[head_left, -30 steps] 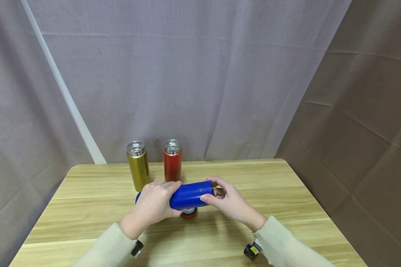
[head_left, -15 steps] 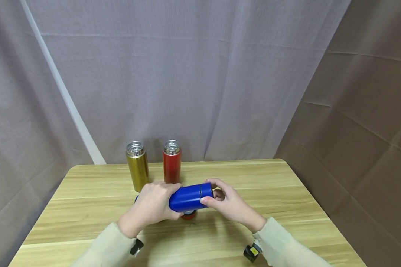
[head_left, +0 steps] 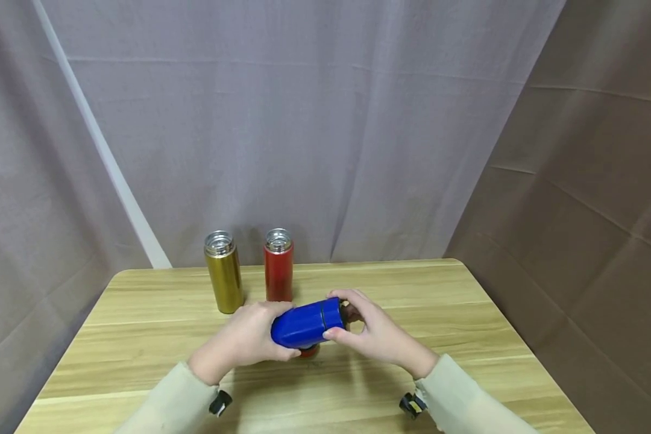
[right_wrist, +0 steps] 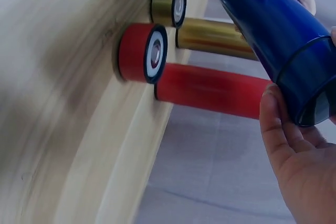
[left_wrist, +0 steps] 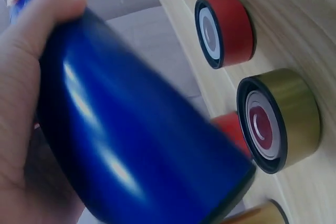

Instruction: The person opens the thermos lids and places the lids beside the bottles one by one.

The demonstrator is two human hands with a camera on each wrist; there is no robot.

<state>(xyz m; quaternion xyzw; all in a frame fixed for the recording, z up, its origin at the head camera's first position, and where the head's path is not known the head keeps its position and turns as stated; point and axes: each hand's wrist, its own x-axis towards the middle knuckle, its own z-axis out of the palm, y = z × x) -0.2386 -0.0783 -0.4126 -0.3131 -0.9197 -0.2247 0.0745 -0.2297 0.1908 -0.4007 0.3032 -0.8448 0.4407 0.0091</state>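
Note:
A blue thermos bottle is held tilted above the table, its banded end up and to the right. My left hand grips the body, with the thumb on the near side. My right hand holds the blue lid at the other end between thumb and fingers. The lid meets the body at a thin dark seam. In the left wrist view the bottle's base points towards a red cap and a gold cap, which lie inner side up on the table.
A gold bottle and a red bottle stand uncapped at the back left of the wooden table. In the head view the red cap shows partly beneath the blue bottle. Grey curtains hang behind.
The blue bottle has tilted more, its left end swinging down towards me. Both hands still hold it and have shifted slightly. The standing bottles have stayed put.

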